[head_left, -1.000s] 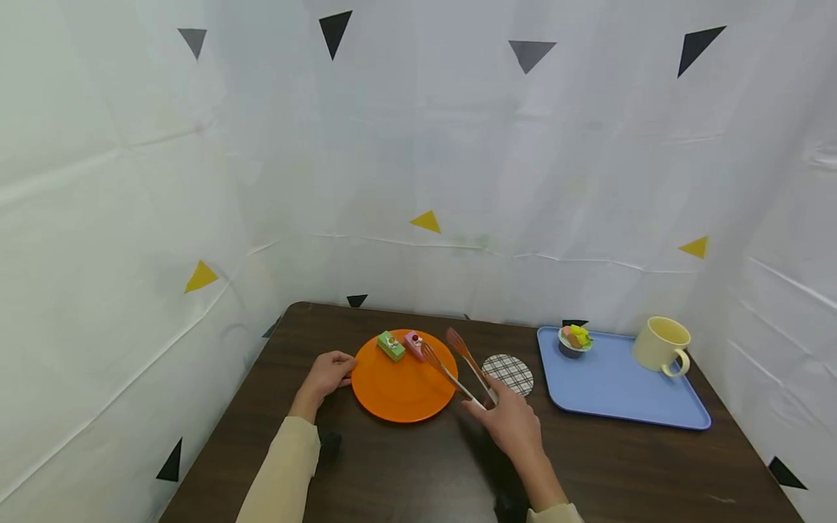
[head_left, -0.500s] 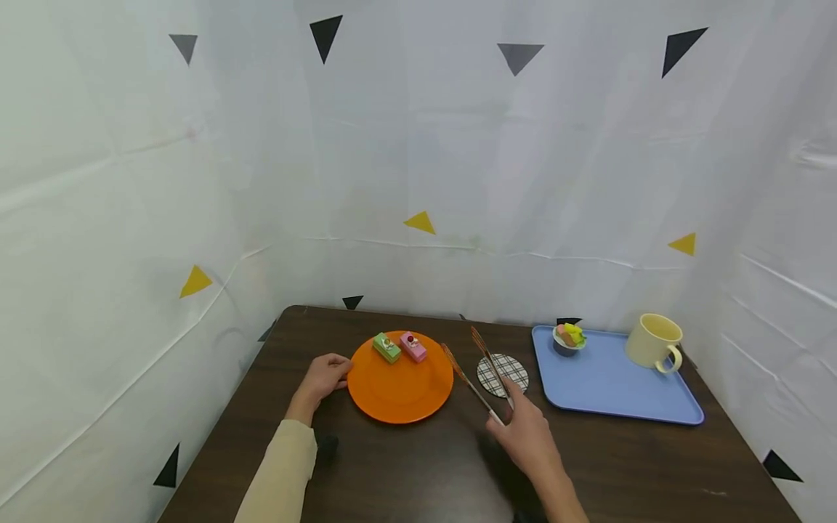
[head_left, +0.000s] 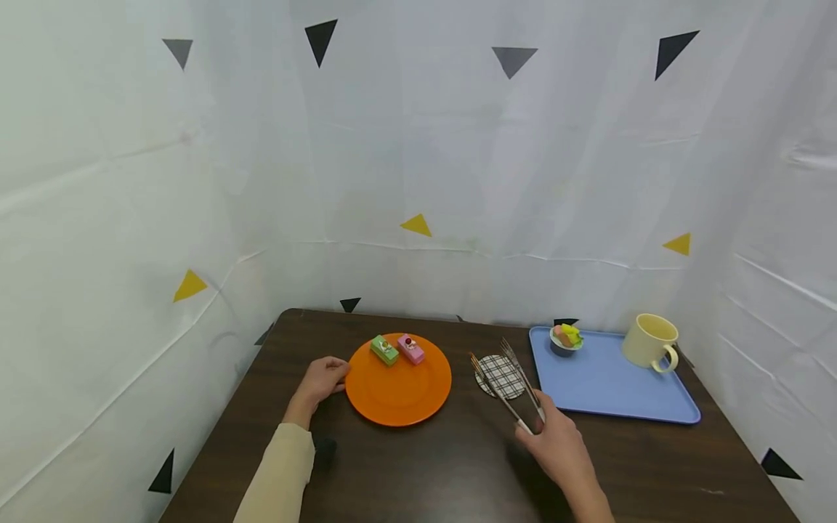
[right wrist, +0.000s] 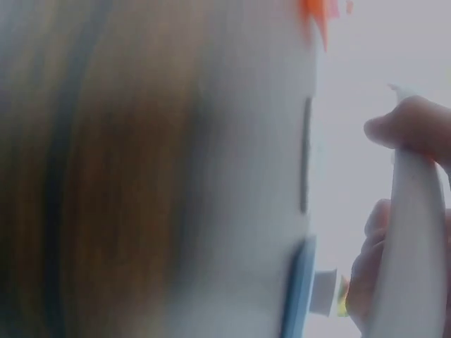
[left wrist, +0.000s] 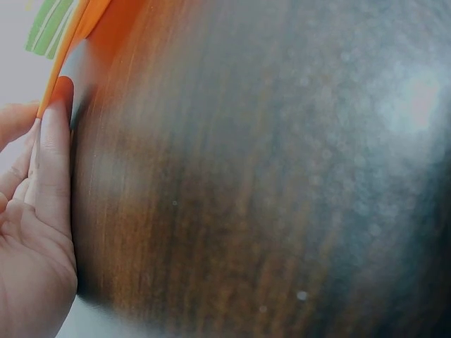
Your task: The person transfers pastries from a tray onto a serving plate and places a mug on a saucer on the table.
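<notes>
Tabletop [right wrist: 134, 183] blurry in right wrist view, left hand [left wrist: 39, 232] cropped in left one.

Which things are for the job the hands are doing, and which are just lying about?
Probably for the job:
plate, held by the left hand
tongs, in the right hand
green cake
pink cake

Seemingly just lying about:
coaster
tray
mug
small bowl

The tabletop [head_left: 418, 472] is dark brown with wood lines, and it fills the bottom middle of the head view. Its far left corner is round. A round orange plate [head_left: 399, 392] lies on it, just left of the lower middle. Next to the plate, a bit right, is a round white coaster [head_left: 503, 372] with dark crossing lines. A blue tray [head_left: 608, 388] sits at the lower right.
</notes>
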Available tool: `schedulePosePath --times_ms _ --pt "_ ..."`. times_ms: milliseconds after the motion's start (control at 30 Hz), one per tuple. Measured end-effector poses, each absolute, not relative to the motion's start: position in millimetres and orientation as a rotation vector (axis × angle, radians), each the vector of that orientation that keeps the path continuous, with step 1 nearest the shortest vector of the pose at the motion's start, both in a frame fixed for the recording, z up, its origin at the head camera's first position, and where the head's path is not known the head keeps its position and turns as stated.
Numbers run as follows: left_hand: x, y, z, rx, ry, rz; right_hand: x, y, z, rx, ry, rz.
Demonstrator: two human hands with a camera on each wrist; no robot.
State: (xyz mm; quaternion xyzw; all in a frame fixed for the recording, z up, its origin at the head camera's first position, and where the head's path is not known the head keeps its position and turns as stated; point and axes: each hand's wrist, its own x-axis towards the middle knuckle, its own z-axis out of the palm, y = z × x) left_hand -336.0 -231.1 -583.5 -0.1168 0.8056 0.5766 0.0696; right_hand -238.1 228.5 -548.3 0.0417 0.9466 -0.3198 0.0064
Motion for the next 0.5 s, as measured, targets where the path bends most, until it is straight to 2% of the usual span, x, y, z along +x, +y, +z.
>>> schedulePosePath --times_ms 500 --pt "-338.8 -236.6 -586.1 -0.309 2.394 1.744 -224.8 283.8 -537.0 0.377 2.927 -0.871"
